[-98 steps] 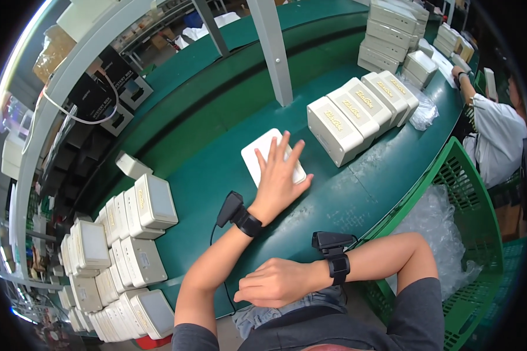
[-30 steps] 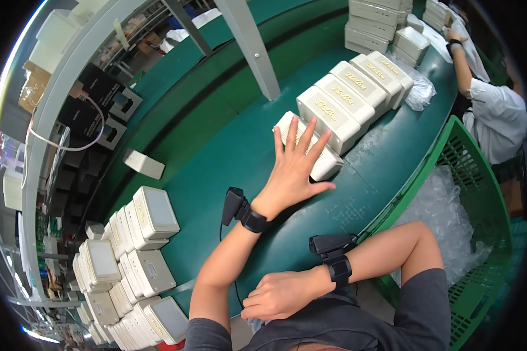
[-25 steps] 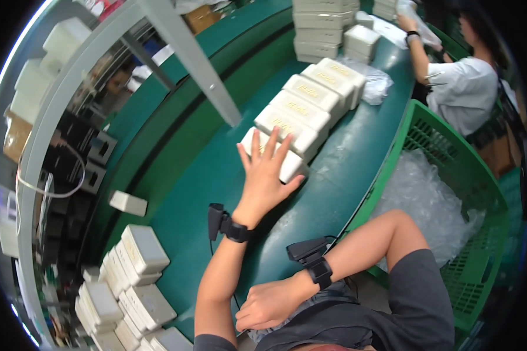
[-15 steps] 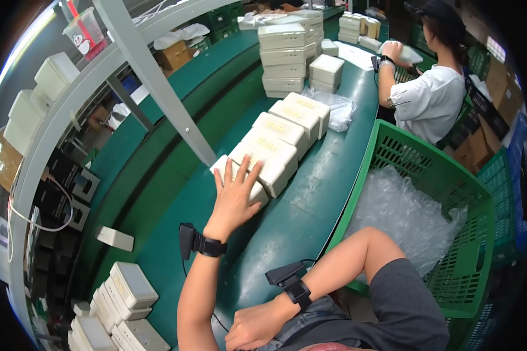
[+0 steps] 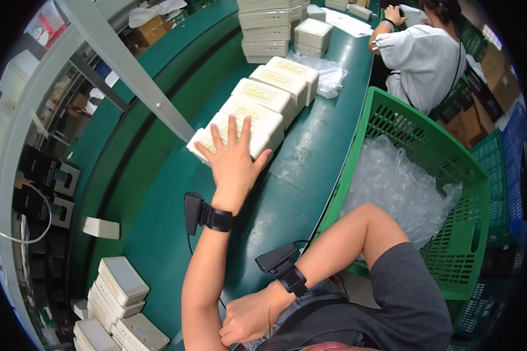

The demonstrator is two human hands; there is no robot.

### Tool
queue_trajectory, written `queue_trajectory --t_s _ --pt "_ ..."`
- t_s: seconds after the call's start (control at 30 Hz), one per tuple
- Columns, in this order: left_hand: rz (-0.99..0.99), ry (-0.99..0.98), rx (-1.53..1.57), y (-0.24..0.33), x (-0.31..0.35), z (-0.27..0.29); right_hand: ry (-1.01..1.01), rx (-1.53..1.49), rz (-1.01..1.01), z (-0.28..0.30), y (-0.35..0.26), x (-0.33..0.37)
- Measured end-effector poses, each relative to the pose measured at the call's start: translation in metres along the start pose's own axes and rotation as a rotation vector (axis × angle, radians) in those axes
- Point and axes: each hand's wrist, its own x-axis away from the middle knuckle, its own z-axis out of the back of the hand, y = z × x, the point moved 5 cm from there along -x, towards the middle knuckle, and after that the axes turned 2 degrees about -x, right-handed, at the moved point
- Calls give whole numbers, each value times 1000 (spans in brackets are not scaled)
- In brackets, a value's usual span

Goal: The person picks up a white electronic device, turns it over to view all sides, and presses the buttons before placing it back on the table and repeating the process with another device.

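A row of white boxes (image 5: 262, 96) with yellowish raised lettering lies slantwise on the green work surface (image 5: 301, 175). My left hand (image 5: 234, 158) lies flat on the near end of the row, fingers spread and thumb out to the right, grasping nothing. Its palm hides part of the nearest boxes. Close to my body, my right hand (image 5: 255, 316) is curled into a loose fist beside my left arm. Nothing shows in it, though the inside of the fingers is turned away. Both wrists wear black straps with a small black device.
At right stands a green crate (image 5: 474, 245) holding clear plastic bags (image 5: 392, 187). White boxes are stacked at the far end (image 5: 266, 32) and lower left (image 5: 123, 281). One small white box (image 5: 101, 228) lies left. A grey post (image 5: 129, 70) rises beside the row. A co-worker (image 5: 418, 58) sits far right.
The view has shifted, so the boxes appear higher and further left. My left hand stays spread on the near boxes, its fingers a little wider. My right hand keeps its curled pose.
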Motion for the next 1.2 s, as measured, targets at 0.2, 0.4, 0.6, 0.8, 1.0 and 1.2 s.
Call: queue_trajectory --t_s 0.2,0.4,0.6,0.8,1.0,1.2 --pt "-4 17 -17 -1 -2 2 -10 -26 -26 -4 -4 -1" --pt "-21 70 -36 -4 1 -1 -38 -28 -18 -8 -5 -2" --pt "-9 65 -8 -1 1 -3 -42 -57 -6 -13 -12 -4" --pt "46 63 -29 0 0 -6 -50 -40 85 0 -14 -4" --pt "143 -14 -10 0 -7 -12 -118 -97 98 2 -13 -5" --pt "220 12 -48 -7 -9 -9 -117 -30 82 7 -18 -16"
